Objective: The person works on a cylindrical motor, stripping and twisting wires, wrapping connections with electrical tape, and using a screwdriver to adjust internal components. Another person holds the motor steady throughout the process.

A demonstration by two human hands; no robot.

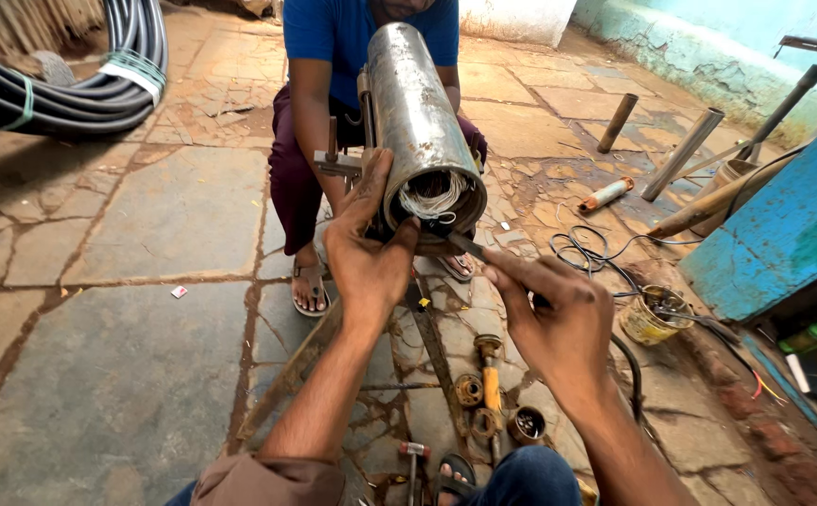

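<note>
while the left hand [368,245] braces the steel tube's [418,122] rim, the right hand [549,314] pinches a blade [467,247]; i judge a slip could nick the wires [434,200] or that thumb.

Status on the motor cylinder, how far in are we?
Done: the steel cylinder is open at the end, pale windings exposed, loose fittings lying on the floor. In hand: left hand grips the rim, right hand works a thin tool at the opening. Left: windings remain inside; nothing refitted.
</note>
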